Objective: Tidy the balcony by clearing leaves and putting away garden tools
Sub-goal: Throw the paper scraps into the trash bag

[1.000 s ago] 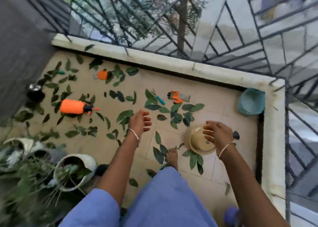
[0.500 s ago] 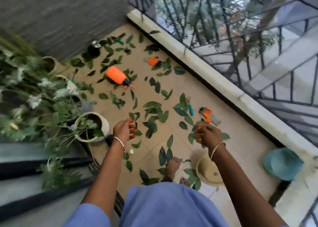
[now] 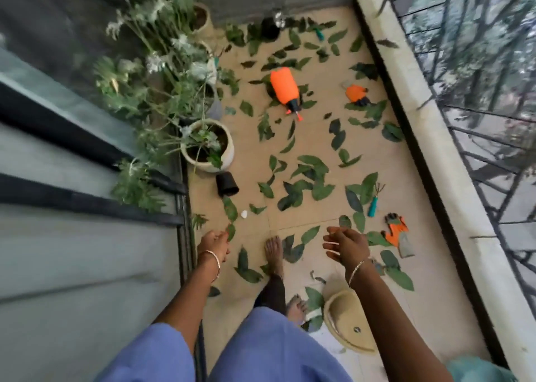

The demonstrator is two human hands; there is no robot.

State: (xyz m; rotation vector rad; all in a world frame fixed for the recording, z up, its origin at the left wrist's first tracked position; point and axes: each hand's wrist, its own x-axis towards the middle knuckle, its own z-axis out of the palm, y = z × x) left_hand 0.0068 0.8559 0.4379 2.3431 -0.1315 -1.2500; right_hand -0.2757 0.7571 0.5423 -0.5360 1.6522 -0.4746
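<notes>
Bowl [image 3: 343,322] half hidden by forearm [image 3: 385,303]; right hand [image 3: 348,244] spread w/ nothing held; left hand [image 3: 214,245] blurry, grip unclear

No writing, label, brand, number or sign can be read anywhere in the view. The orange spray bottle [image 3: 283,87], the two orange gloves [image 3: 395,232] and the cream plant pot [image 3: 229,153] show only plain surfaces, and motion blur softens all fine detail.
</notes>
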